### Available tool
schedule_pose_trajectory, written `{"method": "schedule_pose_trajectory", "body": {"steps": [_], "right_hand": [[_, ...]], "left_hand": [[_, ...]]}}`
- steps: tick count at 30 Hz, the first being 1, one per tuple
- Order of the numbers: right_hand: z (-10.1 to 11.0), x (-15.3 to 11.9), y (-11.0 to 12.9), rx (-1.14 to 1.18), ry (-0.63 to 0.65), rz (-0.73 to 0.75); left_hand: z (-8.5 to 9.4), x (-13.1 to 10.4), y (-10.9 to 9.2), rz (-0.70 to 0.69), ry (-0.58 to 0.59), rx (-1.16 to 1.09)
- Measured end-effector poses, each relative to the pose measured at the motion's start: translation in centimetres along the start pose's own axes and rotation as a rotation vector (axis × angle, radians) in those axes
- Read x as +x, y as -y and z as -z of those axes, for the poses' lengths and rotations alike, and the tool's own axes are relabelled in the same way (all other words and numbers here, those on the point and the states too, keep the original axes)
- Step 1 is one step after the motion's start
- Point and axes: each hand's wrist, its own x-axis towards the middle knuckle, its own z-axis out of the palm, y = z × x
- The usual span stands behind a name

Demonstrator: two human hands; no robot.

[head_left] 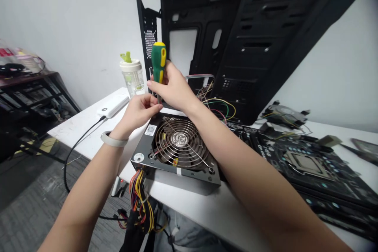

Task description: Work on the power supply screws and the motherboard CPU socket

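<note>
A green and yellow screwdriver [158,61] stands upright above the rear left corner of a power supply unit [177,179]. My right hand [173,86] is closed around its handle. My left hand [141,112] pinches near the lower end of the shaft, its thumb and finger at the screwdriver; the tip is hidden. The power supply lies with its round fan grille [180,139] facing up. Its bundled cables [141,197] hang over the table's front edge.
Behind my hands rises a black computer case [245,39]. A motherboard [307,163] lies on the right. To the left are a white power bank [113,104] with a black cable and a lidded cup [133,76]. Loose coloured wires [226,106] run behind my right forearm.
</note>
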Motion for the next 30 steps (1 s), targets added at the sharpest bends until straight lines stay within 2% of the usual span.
{"method": "schedule_pose_trajectory", "body": {"steps": [4,7,13,16,24,30], "right_hand": [[0.13,0.21,0.08,0.213,0.106,-0.06],[0.25,0.19,0.09,0.282,0.121,-0.1],[0.31,0.26,-0.57,0.052,0.004,-0.053],[0.27,0.17,-0.65,0.001,-0.012,-0.043],[0.19,-0.13,-0.33,0.261,0.047,-0.052],[0.39,-0.15,-0.3,0.168,0.017,-0.098]], "left_hand": [[0.14,-0.11,-0.53,-0.014,0.035,0.037],[0.19,-0.13,-0.71,-0.021,0.057,0.06],[-0.2,0.04,-0.06,-0.025,-0.008,0.045],[-0.37,0.17,0.21,-0.014,-0.016,0.022],[0.06,0.04,-0.29,-0.024,0.023,0.032],[-0.01,0.08,-0.11,-0.045,-0.011,0.055]]}}
